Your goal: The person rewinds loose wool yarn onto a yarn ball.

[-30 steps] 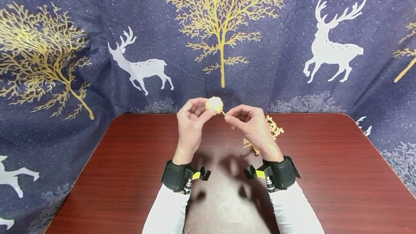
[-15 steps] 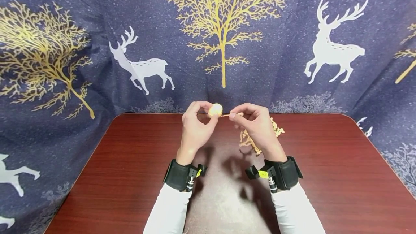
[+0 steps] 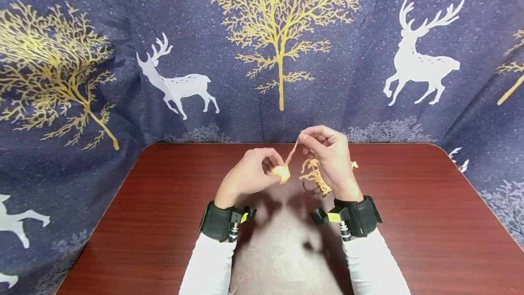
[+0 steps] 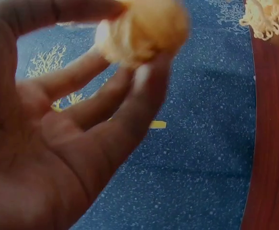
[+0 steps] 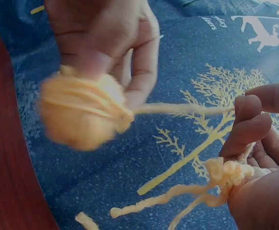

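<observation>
My left hand (image 3: 255,170) grips a small pale-yellow ball of yarn (image 3: 281,173) between thumb and fingers, above the table. In the right wrist view the yarn ball (image 5: 82,112) shows strands wrapped across its surface. A single strand of yarn (image 5: 182,109) runs taut from it to my right hand (image 3: 327,154), which pinches the strand between thumb and forefinger, higher than the ball. Beneath the right hand a loose tangle of the same yarn (image 3: 316,176) lies on the table, partly hidden by that hand and wrist.
The reddish-brown wooden table (image 3: 163,204) has a pale worn patch (image 3: 278,249) at its front middle. A dark blue cloth (image 3: 245,94) printed with deer and golden trees hangs along the back edge and both sides.
My left hand has lowered the yarn ball toward me and turned over. My right hand has risen slightly to the right, so the strand between them is longer and slants upward.
</observation>
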Demonstrator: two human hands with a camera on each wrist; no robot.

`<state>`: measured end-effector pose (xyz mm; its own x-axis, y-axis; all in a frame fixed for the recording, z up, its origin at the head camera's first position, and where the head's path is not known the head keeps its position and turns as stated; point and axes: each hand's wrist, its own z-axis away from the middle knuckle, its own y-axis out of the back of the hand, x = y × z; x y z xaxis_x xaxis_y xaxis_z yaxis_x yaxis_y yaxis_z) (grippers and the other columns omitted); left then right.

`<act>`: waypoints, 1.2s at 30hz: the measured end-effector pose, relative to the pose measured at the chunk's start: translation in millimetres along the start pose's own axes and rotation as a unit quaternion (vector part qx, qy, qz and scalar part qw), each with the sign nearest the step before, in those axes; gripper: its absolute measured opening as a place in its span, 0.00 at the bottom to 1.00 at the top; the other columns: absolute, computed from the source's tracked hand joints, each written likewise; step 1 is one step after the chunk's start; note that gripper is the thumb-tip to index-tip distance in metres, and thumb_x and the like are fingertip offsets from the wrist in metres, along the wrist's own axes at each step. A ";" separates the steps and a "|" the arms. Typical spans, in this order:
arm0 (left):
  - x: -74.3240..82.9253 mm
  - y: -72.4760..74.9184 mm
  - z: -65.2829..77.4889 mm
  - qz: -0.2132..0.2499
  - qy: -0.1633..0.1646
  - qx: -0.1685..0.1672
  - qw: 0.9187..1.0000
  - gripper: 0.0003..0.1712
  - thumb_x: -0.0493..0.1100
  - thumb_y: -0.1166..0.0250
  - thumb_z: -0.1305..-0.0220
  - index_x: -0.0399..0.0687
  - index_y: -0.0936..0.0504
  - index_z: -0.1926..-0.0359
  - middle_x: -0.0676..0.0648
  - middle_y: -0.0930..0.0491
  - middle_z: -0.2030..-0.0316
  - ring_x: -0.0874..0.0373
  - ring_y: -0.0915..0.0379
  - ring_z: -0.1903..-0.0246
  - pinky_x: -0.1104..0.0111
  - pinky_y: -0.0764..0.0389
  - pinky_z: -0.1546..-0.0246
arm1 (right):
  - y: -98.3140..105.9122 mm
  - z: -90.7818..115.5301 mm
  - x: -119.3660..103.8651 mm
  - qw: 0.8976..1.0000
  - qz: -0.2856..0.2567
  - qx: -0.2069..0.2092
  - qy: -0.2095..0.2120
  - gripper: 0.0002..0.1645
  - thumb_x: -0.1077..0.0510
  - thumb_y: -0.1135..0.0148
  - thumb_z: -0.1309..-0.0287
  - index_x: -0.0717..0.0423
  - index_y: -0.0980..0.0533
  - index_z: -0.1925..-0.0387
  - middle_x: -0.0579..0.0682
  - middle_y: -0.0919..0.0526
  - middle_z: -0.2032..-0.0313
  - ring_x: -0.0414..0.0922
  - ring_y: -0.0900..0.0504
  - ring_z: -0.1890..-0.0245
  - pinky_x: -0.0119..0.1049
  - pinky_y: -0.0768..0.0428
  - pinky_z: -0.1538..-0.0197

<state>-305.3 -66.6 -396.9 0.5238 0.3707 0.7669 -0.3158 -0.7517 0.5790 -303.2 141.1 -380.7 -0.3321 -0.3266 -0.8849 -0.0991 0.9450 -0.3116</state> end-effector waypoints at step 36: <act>7.2 5.0 -9.5 0.332 -0.074 0.399 0.851 0.16 0.18 0.34 0.48 0.30 0.19 0.58 0.45 0.18 0.61 0.57 0.18 0.62 0.69 0.14 0.58 | 3.1 7.9 -1.3 0.900 0.338 -0.274 -0.021 0.05 0.64 0.30 0.40 0.50 0.16 0.68 0.44 0.16 0.74 0.42 0.21 0.75 0.34 0.21 0.72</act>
<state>-310.6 -62.5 -385.8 0.5529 -0.3086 0.7740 0.0264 -0.9219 -0.3865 -295.7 144.4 -383.2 -0.4556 0.3373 -0.8238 -0.3384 0.7903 0.5107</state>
